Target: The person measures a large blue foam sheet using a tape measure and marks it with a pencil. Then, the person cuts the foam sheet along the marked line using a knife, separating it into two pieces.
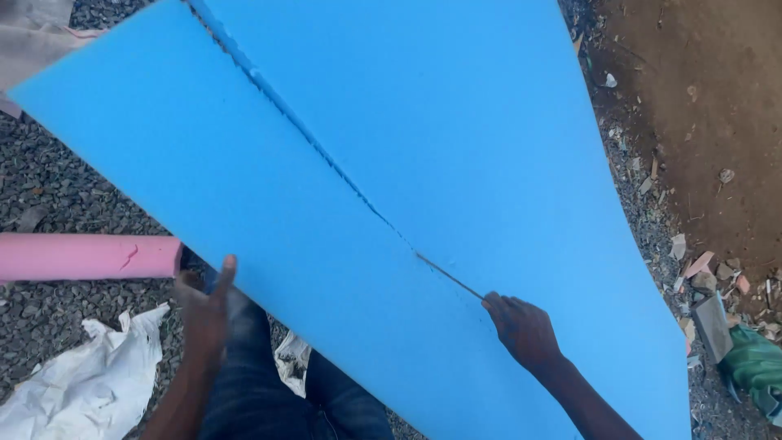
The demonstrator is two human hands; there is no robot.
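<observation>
Fingers of the right hand [523, 328] grip a thin blade [450, 276] slicing the blue foam sheet [456, 147]; the left hand [206, 314] clamps its edge steady.

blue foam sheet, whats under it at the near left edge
Under the blue foam sheet show dark trousers, grey gravel, a pink foam roll and white sacking. The left hand grips the edge. Ground beneath the sheet is hidden.

A thin blade [450, 275] sits in a partly slit blue foam sheet [456, 147].
</observation>
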